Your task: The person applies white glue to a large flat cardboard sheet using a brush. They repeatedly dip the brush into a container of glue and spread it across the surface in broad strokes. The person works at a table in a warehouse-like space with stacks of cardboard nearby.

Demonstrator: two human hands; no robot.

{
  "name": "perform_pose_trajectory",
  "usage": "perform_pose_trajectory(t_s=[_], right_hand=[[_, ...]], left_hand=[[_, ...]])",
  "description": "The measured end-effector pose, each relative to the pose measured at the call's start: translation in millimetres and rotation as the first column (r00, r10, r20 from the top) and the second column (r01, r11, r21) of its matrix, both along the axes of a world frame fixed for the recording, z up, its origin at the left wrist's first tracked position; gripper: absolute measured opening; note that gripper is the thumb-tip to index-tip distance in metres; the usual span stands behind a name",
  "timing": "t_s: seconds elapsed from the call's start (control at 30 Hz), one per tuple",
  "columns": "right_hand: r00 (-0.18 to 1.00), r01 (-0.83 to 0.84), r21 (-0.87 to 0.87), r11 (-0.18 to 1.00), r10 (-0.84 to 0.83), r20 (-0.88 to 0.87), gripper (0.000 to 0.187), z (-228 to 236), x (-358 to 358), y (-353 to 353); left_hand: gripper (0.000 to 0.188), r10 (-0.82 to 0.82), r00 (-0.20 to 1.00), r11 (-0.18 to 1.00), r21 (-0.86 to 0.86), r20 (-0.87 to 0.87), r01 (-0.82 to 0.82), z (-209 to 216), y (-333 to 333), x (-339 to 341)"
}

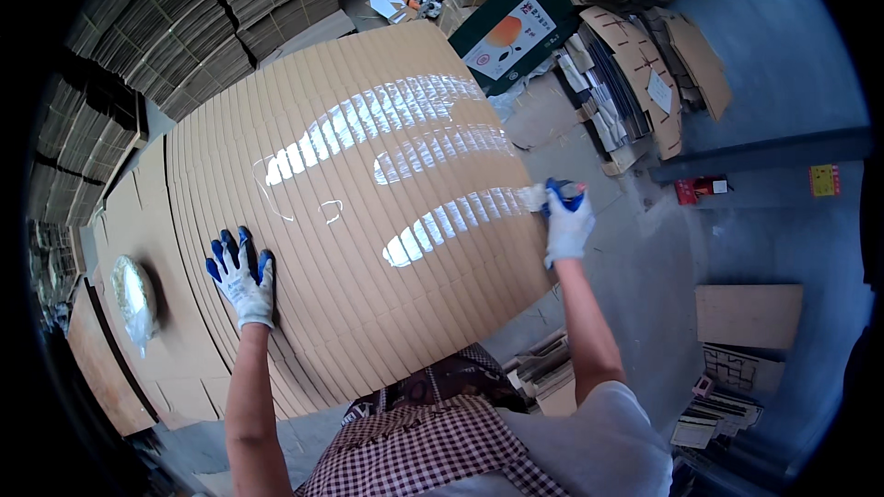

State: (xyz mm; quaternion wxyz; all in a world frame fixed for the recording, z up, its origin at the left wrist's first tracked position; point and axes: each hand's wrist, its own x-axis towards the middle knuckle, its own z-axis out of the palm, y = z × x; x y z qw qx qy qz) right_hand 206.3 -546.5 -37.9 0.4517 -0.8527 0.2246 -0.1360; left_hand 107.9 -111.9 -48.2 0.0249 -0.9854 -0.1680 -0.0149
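A wide spread of overlapping brown cardboard sheets [313,313] lies before me, fanned so their edges form many parallel ridges. My left hand [241,278], in a white glove with blue fingertips, rests flat on them with fingers apart. Three shiny whitish bands [442,227] cross the ridges; they look wet, like glue, with thin white trails [330,211] beside them. At the right edge my right hand [568,221], gloved alike, is closed around a small tool with a pale flat end [534,198] at the end of the nearest band. Its exact kind is unclear.
A round, plastic-covered object [135,304] sits on flat cardboard at left. Tall stacks of cardboard [184,9] stand beyond. A dark green printed carton [516,28] leans past the far right corner. More cardboard bundles [635,83] and a red object [700,189] are to the right.
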Motion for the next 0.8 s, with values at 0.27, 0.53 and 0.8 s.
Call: perform_pose_trajectory(t_s=[0.27, 0.53, 0.8], right_hand=[[0.573, -0.78, -0.231, 0.582, 0.812, 0.112, 0.032, -4, -57, 111], [0.965, -0.261, -0.135, 0.956, 0.261, -0.016, 0.025, 10, 14, 14], [0.837, -0.528, -0.181, 0.83, 0.544, 0.056, 0.03, -20, 22, 54]], left_hand=[[0.053, -0.033, 0.998, 0.999, -0.012, 0.052, 0.034, -1, 1, 4], [0.054, -0.012, 1.0, 1.0, 0.013, 0.013, 0.012, 0, 4, 0], [0.054, -0.022, 1.0, 1.0, -0.009, 0.022, 0.022, 0, 3, 1]])
